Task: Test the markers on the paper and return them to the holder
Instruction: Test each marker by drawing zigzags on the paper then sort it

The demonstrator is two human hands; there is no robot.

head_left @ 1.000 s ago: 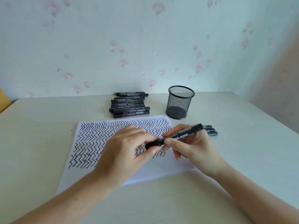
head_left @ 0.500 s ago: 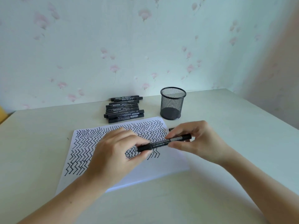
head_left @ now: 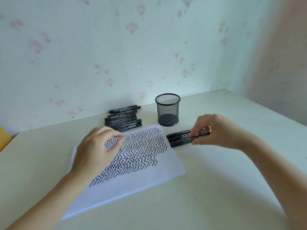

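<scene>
Our right hand pinches a capped marker among the small group lying just right of the paper, near the empty mesh holder. Our left hand hovers over the paper, fingers loosely curled, holding nothing. The round markers could roll apart when nudged, and the untested pile beyond the paper could get mixed with them.

We see the mesh holder standing upright with its mouth open and uncovered. A stack of markers lies to its left, three markers lie just in front of it, and bare table spreads to its right.
</scene>
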